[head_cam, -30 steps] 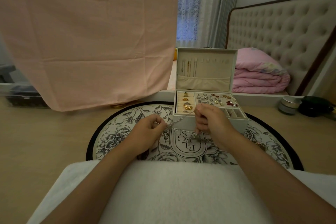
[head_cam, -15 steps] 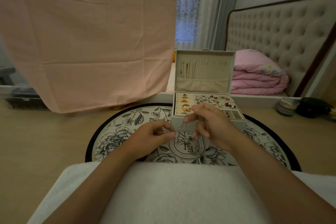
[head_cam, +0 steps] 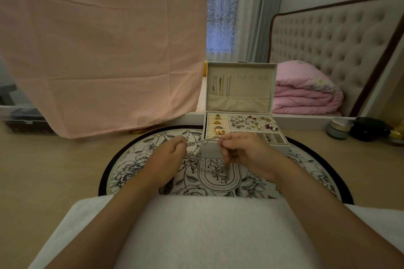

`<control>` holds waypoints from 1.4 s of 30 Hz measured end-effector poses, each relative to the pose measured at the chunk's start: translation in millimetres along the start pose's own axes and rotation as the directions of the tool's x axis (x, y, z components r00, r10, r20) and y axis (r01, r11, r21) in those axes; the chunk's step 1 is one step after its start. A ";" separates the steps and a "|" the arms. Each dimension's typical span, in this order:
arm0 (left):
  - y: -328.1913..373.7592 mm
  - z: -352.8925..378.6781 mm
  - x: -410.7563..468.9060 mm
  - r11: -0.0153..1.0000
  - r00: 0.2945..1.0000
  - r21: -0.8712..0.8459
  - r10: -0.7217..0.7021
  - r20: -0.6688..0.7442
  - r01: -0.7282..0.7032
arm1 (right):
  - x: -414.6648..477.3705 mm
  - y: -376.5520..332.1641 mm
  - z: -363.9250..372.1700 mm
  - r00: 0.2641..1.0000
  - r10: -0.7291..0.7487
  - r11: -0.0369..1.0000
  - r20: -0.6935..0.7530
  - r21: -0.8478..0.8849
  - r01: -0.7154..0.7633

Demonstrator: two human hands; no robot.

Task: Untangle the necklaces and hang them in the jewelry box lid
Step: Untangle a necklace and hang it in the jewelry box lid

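Observation:
A silver tangled necklace (head_cam: 197, 158) is stretched between both hands just in front of the jewelry box (head_cam: 211, 150). My left hand (head_cam: 169, 155) pinches one end of the chain. My right hand (head_cam: 242, 150) pinches the other end, and the rest of the chain hangs below in a loose clump over the rug. The box's lid (head_cam: 240, 85) stands upright; several thin chains (head_cam: 220, 84) hang from hooks at its left, and the hooks to the right are bare. The tray below holds rings and earrings.
A round floral rug (head_cam: 135, 166) lies under the box on a wooden floor. A pink sheet (head_cam: 98, 46) hangs at left. A folded pink quilt (head_cam: 306, 91) lies on the bed at right. Small jars (head_cam: 338, 128) stand on the floor at far right. A white cushion (head_cam: 196, 231) covers my lap.
Both hands have risen and moved apart, pulling the upper part of the chain taut between them. The tangled clump now hangs lower beneath the stretched section.

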State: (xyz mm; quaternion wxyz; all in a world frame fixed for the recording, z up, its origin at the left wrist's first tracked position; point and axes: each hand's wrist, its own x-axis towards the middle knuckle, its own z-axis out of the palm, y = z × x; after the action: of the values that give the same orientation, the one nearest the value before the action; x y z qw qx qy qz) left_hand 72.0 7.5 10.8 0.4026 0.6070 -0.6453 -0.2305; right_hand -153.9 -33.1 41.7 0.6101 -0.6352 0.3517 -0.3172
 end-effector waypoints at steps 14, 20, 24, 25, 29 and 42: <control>-20.5 5.8 16.4 0.989 0.997 0.144 -0.020 -0.068 0.029 | 9.1 12.4 2.9 0.979 0.015 0.996 -0.204 -0.082 -0.032; -33.4 5.8 19.7 0.958 0.995 0.286 0.043 -0.091 -0.015 | 10.1 16.2 0.5 0.964 -0.056 0.888 -0.260 -0.454 -0.071; -36.2 5.1 20.6 0.898 0.990 0.438 0.094 -0.102 -0.040 | 10.8 16.8 1.4 0.972 -0.026 0.861 -0.233 -0.499 -0.097; -37.2 6.0 20.7 0.873 0.989 0.485 0.116 -0.096 -0.055 | 10.2 16.0 2.6 0.974 -0.019 0.863 -0.225 -0.496 -0.098; -40.9 10.3 22.2 0.776 0.984 0.625 0.161 -0.072 -0.081 | 5.7 8.6 3.3 0.996 0.033 0.971 -0.083 -0.232 -0.051; -38.5 12.3 20.4 0.686 0.989 0.724 0.143 -0.035 -0.073 | 6.0 0.0 3.6 0.962 -0.143 0.850 -0.234 -0.528 -0.002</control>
State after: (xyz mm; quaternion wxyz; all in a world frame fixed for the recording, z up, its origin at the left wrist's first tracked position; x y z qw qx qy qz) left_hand 86.5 -20.7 -21.6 0.1736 0.6866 -0.6999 0.0923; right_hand -147.6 -36.2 41.4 0.3498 -0.7415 0.4789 -0.3138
